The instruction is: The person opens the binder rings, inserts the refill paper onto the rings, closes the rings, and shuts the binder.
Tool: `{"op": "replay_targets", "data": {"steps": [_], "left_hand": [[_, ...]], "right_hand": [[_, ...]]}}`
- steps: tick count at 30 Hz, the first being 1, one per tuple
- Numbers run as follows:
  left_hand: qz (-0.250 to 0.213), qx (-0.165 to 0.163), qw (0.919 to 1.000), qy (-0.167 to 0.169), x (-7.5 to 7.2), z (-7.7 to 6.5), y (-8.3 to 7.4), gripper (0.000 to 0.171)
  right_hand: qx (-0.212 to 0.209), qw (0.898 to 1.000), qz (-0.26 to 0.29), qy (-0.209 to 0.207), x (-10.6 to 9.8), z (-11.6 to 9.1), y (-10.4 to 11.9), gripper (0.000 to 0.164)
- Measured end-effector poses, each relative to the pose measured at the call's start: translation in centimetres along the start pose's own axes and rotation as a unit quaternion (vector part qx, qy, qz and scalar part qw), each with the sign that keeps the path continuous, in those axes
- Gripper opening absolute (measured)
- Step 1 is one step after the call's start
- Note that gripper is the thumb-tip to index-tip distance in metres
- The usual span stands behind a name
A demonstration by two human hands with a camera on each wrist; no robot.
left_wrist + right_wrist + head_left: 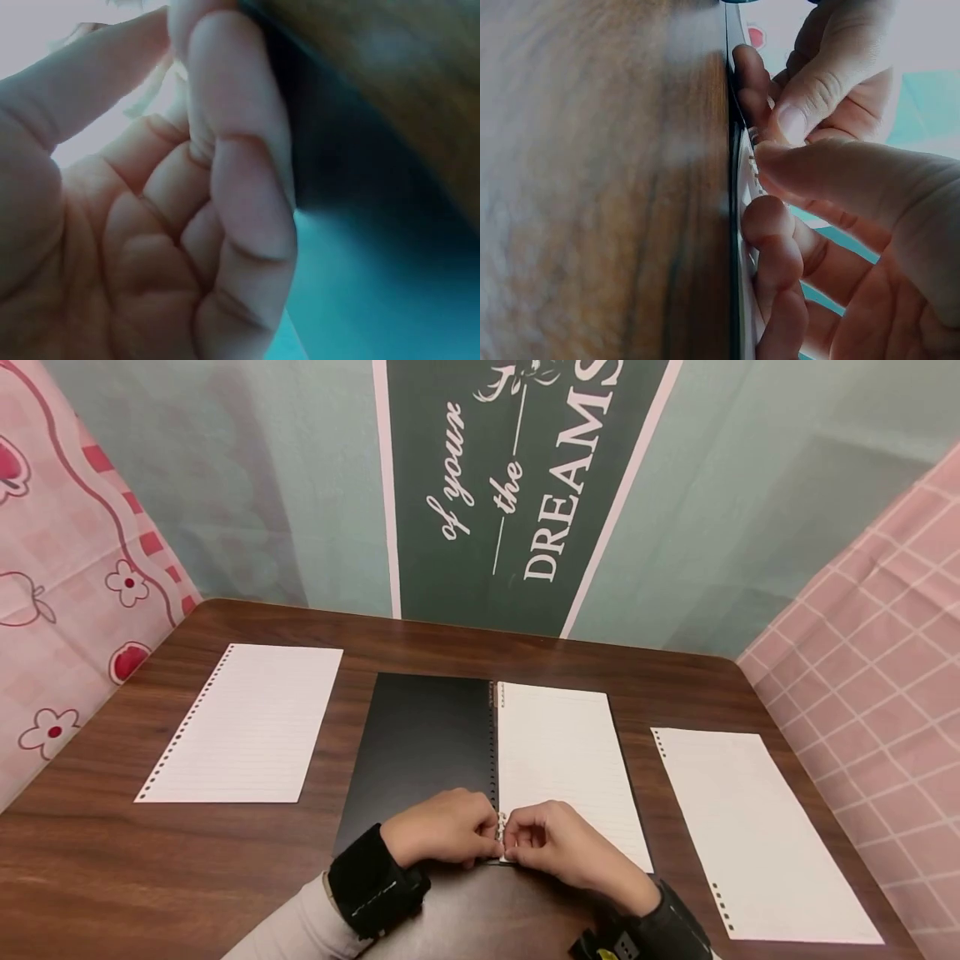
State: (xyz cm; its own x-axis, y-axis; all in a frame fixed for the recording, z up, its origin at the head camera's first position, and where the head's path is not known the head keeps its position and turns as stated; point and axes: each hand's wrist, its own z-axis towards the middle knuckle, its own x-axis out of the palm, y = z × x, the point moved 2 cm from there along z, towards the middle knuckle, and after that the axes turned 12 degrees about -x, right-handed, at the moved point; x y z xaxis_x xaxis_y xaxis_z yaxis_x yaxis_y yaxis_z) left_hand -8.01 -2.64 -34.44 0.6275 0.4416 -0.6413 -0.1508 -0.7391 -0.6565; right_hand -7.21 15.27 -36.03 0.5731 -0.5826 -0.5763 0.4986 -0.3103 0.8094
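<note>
An open black ring binder (420, 752) lies on the table with its bare cover to the left. On its right side rests a white lined sheet (562, 752), its holed left edge along the spine. My left hand (450, 828) and right hand (558, 843) meet at the near end of the spine, pinching at the small binder rings (501, 827). In the right wrist view both thumbs come together at the rings, partly covering them. Curled fingers of the left hand (217, 172) fill the left wrist view.
A loose lined sheet (247, 727) with holes all down its left edge lies at left. Another loose sheet (757, 835) at right has holes grouped near its two left corners. The wooden table (82, 852) ends at a cloth-covered wall (330, 527) behind.
</note>
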Motion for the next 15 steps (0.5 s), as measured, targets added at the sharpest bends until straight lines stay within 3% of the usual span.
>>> {"op": "replay_targets", "data": {"steps": [9,15], "left_hand": [[0.002,-0.002,0.9999,0.012,-0.11,0.07,0.08,0.031],[-0.001,-0.003,1.0000,0.007,-0.13,-0.01,0.04,0.033]], "right_hand": [[-0.002,1.000,0.000,0.008,0.04,0.04,-0.08,0.014],[0.045,0.999,0.012,-0.015,-0.26,0.20,0.05,0.016]]}}
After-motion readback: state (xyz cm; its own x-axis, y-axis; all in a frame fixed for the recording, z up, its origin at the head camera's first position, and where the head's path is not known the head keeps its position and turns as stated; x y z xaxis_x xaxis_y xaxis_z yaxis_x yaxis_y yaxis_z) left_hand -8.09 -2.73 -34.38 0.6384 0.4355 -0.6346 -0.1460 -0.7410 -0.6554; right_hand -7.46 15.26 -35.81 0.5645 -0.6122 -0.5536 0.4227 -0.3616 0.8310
